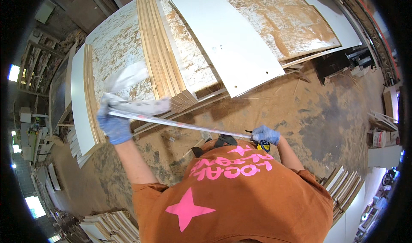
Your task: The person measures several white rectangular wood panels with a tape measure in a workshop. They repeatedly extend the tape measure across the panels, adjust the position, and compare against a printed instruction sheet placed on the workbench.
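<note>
Blade (184, 125) of one tape, drawn out in a slant between both gloved hands. Right hand (265, 134) grasps the case (263, 147), its lower part poking out below the fingers. Left hand (113, 123) looks closed around the blade's far end; motion blur there, can't tell finger placement. One white sheet (148, 107) at left fingers, crumpled, blurred; can't tell if pinched too.

Handling, judged: case light, hard, compact, best gripped round the body. Blade thin, springy, likely to buckle or slip in gloves; take it at the tip, off the edges. Sheet light, limp, easily torn; pinch a corner.

Counts: two hands, one tape, one sheet. One loose white panel (223, 41) ahead of the right hand, two stacks nearer the left: one thick stack (163, 62) ahead, one edge stack (89, 84) just beside it. Two floor piles behind the grips: left pile (112, 226), right pile (343, 185). Boards per stack: too blurred to count.
</note>
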The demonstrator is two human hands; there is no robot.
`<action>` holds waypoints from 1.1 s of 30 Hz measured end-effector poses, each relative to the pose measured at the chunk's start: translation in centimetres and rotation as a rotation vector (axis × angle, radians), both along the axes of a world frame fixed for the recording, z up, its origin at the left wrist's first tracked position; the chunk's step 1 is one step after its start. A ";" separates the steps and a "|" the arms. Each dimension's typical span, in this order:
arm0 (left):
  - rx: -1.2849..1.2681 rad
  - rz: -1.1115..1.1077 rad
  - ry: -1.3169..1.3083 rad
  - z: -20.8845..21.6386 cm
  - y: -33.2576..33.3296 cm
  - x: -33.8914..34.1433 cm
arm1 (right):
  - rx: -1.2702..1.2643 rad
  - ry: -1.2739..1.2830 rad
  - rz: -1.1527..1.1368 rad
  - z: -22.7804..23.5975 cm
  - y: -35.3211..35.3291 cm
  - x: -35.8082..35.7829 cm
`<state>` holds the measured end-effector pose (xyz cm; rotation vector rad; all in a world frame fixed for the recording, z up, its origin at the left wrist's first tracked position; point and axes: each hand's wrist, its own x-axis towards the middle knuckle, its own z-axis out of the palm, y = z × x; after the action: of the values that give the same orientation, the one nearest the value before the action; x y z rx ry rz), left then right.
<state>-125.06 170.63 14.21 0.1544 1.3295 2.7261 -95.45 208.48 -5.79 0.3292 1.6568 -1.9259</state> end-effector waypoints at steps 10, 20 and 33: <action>0.168 0.037 0.144 2.8 -11.6 -14.0 | -0.025 -0.065 -0.115 -0.4 -2.4 -0.9; -0.186 -0.166 0.197 3.4 7.2 -18.3 | -0.216 0.055 -0.668 2.6 -7.3 -4.1; -0.602 0.348 0.326 -11.4 23.4 -25.3 | -0.079 -0.111 -1.156 0.7 -4.3 -7.3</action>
<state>-150.34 194.07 2.80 0.3509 2.4015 2.4650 -102.76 204.18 -5.08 1.5925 1.3905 -2.6339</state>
